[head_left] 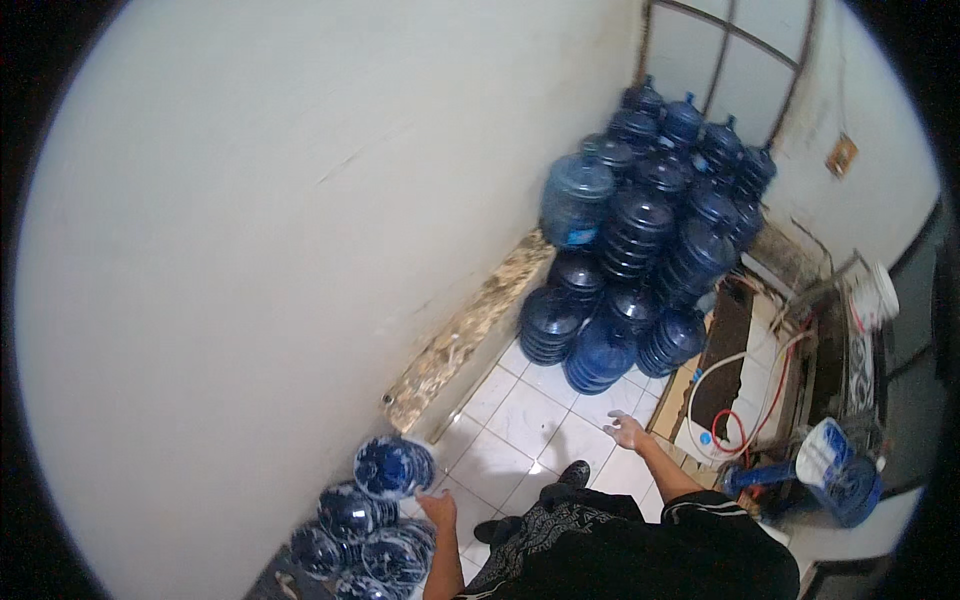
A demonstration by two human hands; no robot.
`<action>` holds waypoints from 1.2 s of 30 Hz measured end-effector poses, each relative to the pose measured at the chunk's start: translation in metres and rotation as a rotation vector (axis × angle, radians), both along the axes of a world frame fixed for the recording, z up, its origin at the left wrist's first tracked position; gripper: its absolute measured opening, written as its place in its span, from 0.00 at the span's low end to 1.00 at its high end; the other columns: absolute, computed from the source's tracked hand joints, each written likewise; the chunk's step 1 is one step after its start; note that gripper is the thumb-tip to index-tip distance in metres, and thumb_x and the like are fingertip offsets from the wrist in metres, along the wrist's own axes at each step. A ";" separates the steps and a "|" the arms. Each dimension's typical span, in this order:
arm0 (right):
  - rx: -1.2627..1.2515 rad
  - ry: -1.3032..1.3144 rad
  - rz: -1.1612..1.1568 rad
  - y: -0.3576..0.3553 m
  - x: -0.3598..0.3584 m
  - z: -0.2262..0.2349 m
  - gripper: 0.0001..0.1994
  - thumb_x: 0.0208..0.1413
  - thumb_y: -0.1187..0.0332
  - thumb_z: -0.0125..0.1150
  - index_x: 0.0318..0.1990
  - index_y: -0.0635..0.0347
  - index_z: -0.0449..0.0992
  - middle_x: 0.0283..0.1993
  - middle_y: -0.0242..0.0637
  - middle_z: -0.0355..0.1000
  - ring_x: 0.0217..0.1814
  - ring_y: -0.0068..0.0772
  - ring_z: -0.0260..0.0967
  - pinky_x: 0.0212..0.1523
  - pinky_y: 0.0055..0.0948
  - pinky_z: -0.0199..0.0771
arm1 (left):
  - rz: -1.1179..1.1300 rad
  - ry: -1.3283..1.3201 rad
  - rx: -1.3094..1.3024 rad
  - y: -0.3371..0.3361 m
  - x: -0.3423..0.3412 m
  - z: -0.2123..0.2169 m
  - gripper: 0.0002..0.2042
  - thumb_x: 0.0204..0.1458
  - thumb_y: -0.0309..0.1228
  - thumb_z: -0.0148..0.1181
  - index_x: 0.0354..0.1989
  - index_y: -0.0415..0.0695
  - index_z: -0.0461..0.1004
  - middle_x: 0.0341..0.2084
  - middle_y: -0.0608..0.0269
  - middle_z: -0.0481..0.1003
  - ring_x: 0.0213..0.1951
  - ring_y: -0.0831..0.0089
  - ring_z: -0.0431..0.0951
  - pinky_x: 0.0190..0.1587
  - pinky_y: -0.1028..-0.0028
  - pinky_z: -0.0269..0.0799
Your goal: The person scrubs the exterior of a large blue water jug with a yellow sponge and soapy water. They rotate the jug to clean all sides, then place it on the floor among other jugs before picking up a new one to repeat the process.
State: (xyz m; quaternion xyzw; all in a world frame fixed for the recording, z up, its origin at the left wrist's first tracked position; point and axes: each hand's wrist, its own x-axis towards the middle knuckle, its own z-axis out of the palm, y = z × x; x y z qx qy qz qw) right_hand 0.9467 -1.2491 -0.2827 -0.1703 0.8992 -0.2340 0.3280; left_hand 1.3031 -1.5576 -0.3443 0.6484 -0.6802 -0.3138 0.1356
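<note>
My left hand (pixel 438 509) is low in the view, its fingers apart, beside a blue water jug (pixel 393 467) streaked with white foam. Whether the fingertips touch the jug, I cannot tell. Several more foamy blue jugs (pixel 358 512) are grouped at the lower left. Over the white tiled floor (pixel 520 418) my right hand (pixel 627 432) is held out with spread fingers and nothing in it; it looks whitish at the fingertips. Farther ahead, a large cluster of blue water jugs (pixel 640 228) fills the corner, with the nearest jug (pixel 601 354) standing on the tiles.
A mottled stone ledge (pixel 470 335) runs along the left wall. On the right, pale and red hoses (pixel 735 425) curl by a tiled basin edge (pixel 668 402). A white bucket (pixel 875 297) and a blue tub with a white container (pixel 825 455) are at the far right.
</note>
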 end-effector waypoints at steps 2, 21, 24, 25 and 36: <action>-0.022 0.002 -0.135 0.052 -0.015 -0.003 0.30 0.53 0.52 0.59 0.60 0.59 0.64 0.53 0.54 0.71 0.57 0.51 0.68 0.59 0.40 0.65 | -0.293 0.035 -0.074 0.004 -0.058 0.021 0.35 0.42 0.33 0.66 0.57 0.28 0.58 0.51 0.35 0.65 0.56 0.45 0.64 0.61 0.60 0.59; -0.683 0.167 -0.902 0.191 -0.136 0.096 0.18 0.59 0.75 0.54 0.56 0.67 0.66 0.42 0.39 0.73 0.41 0.24 0.71 0.42 0.23 0.73 | -1.414 -0.170 -0.026 0.190 -0.564 0.043 0.31 0.41 0.36 0.67 0.55 0.43 0.62 0.54 0.45 0.63 0.57 0.47 0.64 0.57 0.57 0.66; -0.746 0.159 -0.985 0.197 -0.147 0.092 0.16 0.61 0.72 0.54 0.55 0.67 0.67 0.43 0.40 0.73 0.40 0.25 0.71 0.42 0.23 0.73 | -1.456 -0.322 -0.049 0.199 -0.607 0.010 0.35 0.40 0.39 0.67 0.57 0.41 0.60 0.54 0.45 0.63 0.57 0.47 0.64 0.57 0.57 0.66; -0.785 0.198 -1.001 0.197 -0.149 0.095 0.16 0.61 0.71 0.54 0.54 0.67 0.67 0.41 0.39 0.73 0.38 0.25 0.71 0.41 0.24 0.73 | -1.465 -0.407 -0.009 0.197 -0.623 -0.009 0.40 0.39 0.41 0.68 0.61 0.39 0.56 0.57 0.43 0.61 0.58 0.45 0.63 0.59 0.58 0.65; -0.320 0.202 -1.357 0.207 -0.143 0.068 0.11 0.62 0.72 0.51 0.50 0.66 0.68 0.34 0.39 0.72 0.34 0.27 0.71 0.36 0.27 0.76 | -1.435 -0.574 0.156 0.192 -0.705 -0.170 0.42 0.43 0.42 0.66 0.66 0.46 0.51 0.61 0.35 0.56 0.57 0.43 0.67 0.58 0.59 0.68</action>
